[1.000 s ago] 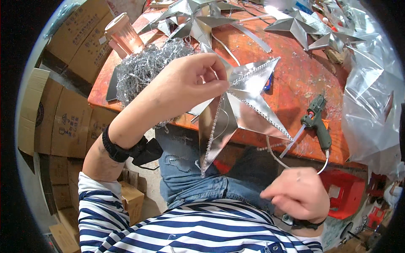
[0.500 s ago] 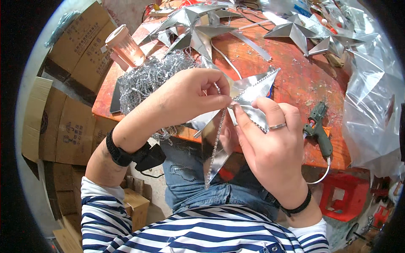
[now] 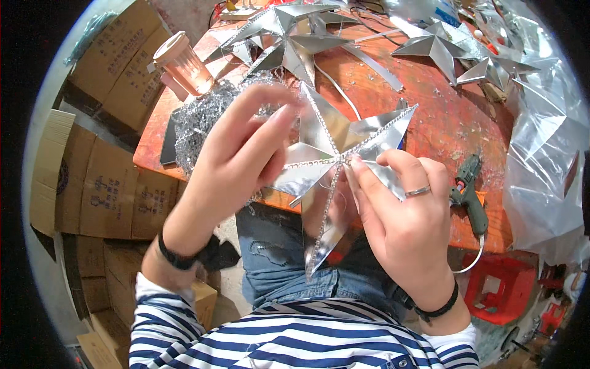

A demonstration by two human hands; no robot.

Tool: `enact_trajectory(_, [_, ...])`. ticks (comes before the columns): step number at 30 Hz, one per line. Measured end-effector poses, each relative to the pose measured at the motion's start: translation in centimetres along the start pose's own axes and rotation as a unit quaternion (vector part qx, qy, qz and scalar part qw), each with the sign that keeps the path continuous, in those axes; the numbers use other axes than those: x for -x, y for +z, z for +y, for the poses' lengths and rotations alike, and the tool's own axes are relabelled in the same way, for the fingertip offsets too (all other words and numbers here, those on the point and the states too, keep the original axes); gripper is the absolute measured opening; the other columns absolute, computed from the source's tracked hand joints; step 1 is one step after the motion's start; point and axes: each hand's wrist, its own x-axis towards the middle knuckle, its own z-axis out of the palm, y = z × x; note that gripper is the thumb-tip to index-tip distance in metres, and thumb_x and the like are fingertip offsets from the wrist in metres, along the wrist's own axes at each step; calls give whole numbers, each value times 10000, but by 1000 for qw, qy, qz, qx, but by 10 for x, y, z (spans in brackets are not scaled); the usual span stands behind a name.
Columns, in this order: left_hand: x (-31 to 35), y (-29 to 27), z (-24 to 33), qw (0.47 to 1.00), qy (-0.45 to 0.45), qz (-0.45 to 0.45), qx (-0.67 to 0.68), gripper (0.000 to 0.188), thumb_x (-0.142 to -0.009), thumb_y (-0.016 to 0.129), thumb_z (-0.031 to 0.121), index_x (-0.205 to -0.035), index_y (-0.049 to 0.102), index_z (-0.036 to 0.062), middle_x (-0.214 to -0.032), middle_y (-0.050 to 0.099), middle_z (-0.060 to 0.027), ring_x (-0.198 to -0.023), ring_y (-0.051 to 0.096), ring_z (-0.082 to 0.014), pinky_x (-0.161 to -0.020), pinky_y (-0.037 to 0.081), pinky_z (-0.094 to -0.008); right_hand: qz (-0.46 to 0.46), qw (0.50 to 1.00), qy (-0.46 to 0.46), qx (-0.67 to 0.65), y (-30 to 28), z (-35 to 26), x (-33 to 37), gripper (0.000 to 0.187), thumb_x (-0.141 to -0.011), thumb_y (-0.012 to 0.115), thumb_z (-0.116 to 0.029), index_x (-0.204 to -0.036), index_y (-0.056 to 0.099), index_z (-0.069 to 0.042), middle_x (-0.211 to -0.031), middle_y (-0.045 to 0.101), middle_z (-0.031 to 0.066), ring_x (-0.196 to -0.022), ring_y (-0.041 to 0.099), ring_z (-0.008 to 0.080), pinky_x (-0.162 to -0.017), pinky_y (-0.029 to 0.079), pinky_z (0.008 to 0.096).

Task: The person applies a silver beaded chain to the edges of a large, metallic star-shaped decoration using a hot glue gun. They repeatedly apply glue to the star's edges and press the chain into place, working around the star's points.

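Note:
A shiny silver star with folded points leans over the table's front edge, its lowest point reaching down over my jeans. Silver bead trim runs along several of its ridges and meets at the centre. My right hand, with a ring on it, has thumb and index finger closed at the star's centre, on the trim. My left hand hangs over the star's left side, away from its surface. Its thumb and index finger are apart and partly blurred, and I see nothing between them.
A heap of silver bead strands lies left, beside a lidded pinkish cup. A glue gun with a white cord lies right. More silver stars sit at the back, clear plastic sheeting at right, cardboard boxes at left.
My left hand has let go at the star's centre and moved left and up, its fingers parting. The star's centre is now uncovered. My right hand stays there, shifted slightly with the star.

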Motion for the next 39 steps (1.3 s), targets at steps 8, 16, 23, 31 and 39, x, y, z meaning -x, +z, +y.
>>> enact_trajectory(8, [77,7,-44,981,-141,-85,-105,276,-958,477,240,-905,603,0,-702,597,-37,-633,562,-102,-550,434,-236,-29,998,-38,45,-5,-10,-23,145,-691,653,-109,-823,640,-52,-1064,554,78,-954,497,245,-791,407,367])
enact_trajectory(16, [76,30,-54,893,-293,-227,256,336,-986,460,362,-1066,516,41,-741,621,-24,-560,571,-61,-435,425,-173,7,990,-81,117,2,-24,-31,122,-646,654,-85,-755,622,-40,-1179,550,51,-1038,483,236,-862,398,383])
enact_trajectory(23, [72,27,-59,889,-285,-258,248,322,-984,468,354,-995,540,40,-706,617,-18,-465,526,-40,-400,395,-155,-62,976,-27,209,7,-50,-30,164,-675,621,-115,-783,630,8,-1250,537,78,-1070,473,210,-886,387,356])
enact_trajectory(31, [78,33,-73,925,-243,-205,210,207,-964,496,204,-1034,563,20,-727,626,-31,-505,565,-72,-429,422,-173,-275,888,-80,360,-8,-88,-55,351,-723,587,-218,-1006,714,-54,-1314,507,117,-1150,410,228,-976,279,376])
enact_trajectory(39, [79,43,-95,940,-217,-126,232,231,-958,512,230,-1065,543,28,-755,633,-30,-524,580,-76,-430,425,-172,-158,942,-189,227,2,-97,-33,407,-809,524,-212,-1152,646,-30,-1173,581,136,-1092,489,283,-962,256,443])
